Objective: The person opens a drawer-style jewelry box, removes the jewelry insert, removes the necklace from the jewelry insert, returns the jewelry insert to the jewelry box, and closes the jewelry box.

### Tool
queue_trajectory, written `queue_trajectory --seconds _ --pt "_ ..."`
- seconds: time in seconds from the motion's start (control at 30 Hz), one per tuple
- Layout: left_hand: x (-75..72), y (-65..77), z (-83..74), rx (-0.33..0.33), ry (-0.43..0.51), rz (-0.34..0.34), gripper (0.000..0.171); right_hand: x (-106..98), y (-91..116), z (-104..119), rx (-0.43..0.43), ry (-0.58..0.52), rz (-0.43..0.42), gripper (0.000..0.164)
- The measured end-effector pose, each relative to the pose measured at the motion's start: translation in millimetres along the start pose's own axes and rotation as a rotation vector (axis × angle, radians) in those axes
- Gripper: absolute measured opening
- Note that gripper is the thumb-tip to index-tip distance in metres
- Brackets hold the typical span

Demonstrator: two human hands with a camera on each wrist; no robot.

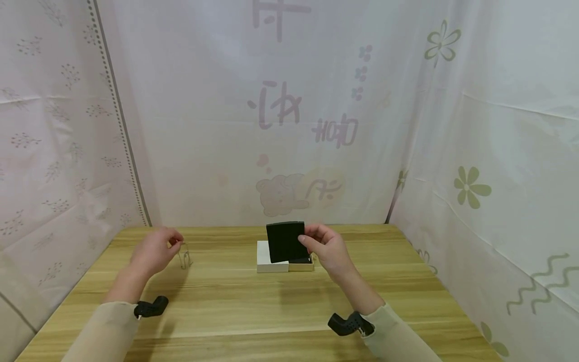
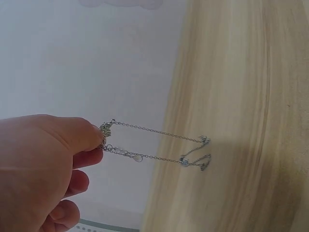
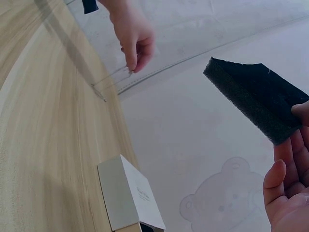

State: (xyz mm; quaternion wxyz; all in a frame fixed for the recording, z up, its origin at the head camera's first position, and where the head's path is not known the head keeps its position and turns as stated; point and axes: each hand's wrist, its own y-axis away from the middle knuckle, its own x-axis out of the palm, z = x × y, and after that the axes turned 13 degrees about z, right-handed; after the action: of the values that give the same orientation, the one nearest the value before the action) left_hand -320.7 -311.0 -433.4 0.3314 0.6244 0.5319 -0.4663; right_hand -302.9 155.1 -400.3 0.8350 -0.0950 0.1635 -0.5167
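Between the thumb and forefinger of my left hand (image 1: 155, 250) hangs a thin silver chain bracelet (image 2: 185, 163) with small charms. Its lower loop dangles toward the wooden table. My right hand (image 1: 333, 253) pinches the side of a square black foam pad (image 1: 285, 242), thumb on its flat face. In the right wrist view the pad shows a rough grey foam edge and a smooth dark face. Behind and below the pad lies a small white jewellery box (image 1: 273, 268), partly slid out of its sleeve, its dark inside partly hidden by the pad.
The wooden table (image 1: 235, 311) runs back to a pale printed cloth (image 1: 203, 151) that hangs behind it and on both sides. A dark camera mount (image 1: 346, 324) sits on my right wrist, another (image 1: 151, 306) on my left.
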Motion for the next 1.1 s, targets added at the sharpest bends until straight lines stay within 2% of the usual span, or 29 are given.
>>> queue_trajectory --seconds 0.37,1.1 --pt "12.1 -4.7 7.1 0.004 -0.025 0.075 0.012 1 0 1 -0.001 -0.019 0.002 0.023" --pt "27.4 2.4 20.4 -0.011 -0.013 0.218 0.007 0 -1 1 -0.005 0.008 0.004 0.021"
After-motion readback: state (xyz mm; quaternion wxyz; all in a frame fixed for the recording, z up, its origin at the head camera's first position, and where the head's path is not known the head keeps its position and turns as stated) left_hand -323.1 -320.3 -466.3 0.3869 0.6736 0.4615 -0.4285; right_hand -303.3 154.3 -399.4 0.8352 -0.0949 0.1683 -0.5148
